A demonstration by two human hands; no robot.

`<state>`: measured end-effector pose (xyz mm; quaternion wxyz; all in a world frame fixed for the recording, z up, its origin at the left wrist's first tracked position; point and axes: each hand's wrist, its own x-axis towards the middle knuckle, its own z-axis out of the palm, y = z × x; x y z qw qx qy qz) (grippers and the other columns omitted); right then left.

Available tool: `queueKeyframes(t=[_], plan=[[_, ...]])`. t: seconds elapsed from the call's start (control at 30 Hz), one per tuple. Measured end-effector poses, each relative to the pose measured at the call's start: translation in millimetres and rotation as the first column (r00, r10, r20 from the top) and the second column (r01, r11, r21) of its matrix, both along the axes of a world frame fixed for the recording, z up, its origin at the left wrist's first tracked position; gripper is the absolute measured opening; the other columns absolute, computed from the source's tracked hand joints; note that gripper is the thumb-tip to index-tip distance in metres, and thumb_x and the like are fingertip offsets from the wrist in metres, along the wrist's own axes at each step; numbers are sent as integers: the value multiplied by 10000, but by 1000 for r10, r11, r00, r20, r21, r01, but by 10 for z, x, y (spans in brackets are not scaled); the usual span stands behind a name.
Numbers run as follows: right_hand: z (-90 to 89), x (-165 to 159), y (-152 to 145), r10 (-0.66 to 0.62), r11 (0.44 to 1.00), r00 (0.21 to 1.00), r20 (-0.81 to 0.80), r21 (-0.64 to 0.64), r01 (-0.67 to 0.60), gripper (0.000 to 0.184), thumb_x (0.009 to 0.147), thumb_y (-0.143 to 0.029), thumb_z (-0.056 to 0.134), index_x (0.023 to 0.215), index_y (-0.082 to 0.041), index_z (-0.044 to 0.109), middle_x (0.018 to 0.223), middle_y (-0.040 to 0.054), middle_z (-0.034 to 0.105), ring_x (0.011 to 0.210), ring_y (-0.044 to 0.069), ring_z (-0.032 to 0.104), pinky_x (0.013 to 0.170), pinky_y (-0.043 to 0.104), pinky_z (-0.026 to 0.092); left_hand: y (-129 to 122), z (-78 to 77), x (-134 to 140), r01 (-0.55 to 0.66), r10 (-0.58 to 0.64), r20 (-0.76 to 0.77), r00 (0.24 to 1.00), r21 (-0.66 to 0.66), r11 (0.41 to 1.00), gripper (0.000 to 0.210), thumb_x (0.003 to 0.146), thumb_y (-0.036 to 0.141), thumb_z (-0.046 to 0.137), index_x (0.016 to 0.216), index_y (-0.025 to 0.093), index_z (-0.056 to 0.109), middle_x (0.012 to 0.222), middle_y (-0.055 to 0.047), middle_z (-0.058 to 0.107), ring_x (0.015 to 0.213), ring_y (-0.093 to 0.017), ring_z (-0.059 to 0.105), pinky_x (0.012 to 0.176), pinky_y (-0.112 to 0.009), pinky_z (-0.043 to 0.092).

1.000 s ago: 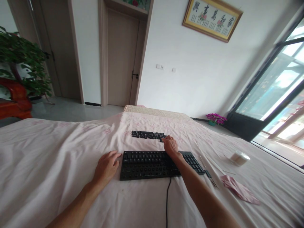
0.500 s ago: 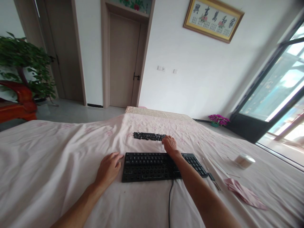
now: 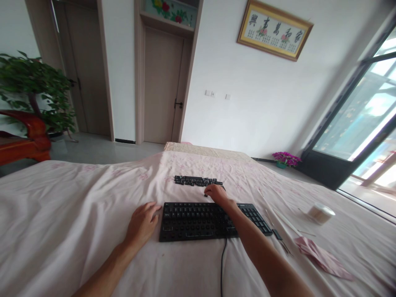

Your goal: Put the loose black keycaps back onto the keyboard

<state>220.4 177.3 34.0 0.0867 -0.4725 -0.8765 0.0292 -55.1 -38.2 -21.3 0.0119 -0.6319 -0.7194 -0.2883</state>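
Black keycap under right hand (image 3: 216,194) fingers, too small to discern.

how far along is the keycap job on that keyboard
A row of loose keycaps already lies on the sheet behind the keyboard. The right hand sits between that row and the keyboard's top edge, apparently pinching something small and dark; the left hand rests at the keyboard's left end. Many keys look seated; the bottom rows show gaps.

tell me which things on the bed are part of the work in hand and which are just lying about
In hand: keyboard, steadied by left hand; loose keycaps, reached by right hand.

Lying about: white round container, pink cloth, thin sticks.
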Motion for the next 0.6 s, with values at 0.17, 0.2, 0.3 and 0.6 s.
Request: queueKeyframes(t=[0.17,0.2,0.3,0.6], plan=[[-35,-50,-32,-59,998,997,-39,4,59,223,793,-297,571,949,-250,723,954,15,716,937,169,624,764,212,397,4,-3,-9,10,-10,3,1000,-1,1000,369,809,181,442,1118,225,640,1214,-53,610,1140,-186,539,1040,-353,360],[-37,-52,-37,-67,998,997,-41,1,68,224,790,-296,573,947,-248,724,947,17,717,932,171,626,762,213,399,6,-2,-8,10,-10,3,1000,-2,1000,372,807,179,444,1119,225,640,1213,-54,611,1138,-187,541,1040,-354,360],[-27,-45,-54,-73,997,997,-34,-16,72,217,776,-283,584,931,-253,733,925,14,721,909,165,632,748,207,401,12,-5,-6,2,-2,2,1000,-2,1000,373,806,176,443,1118,226,641,1219,-56,607,1143,-192,537,1042,-364,357],[19,-88,-135,-108,994,994,-6,-5,108,192,770,-264,583,876,-248,742,911,28,719,894,173,634,734,215,394,12,-12,-16,1,-1,-6,1000,-4,1000,358,809,180,453,1108,237,641,1222,-46,608,1150,-184,534,1047,-351,350]])
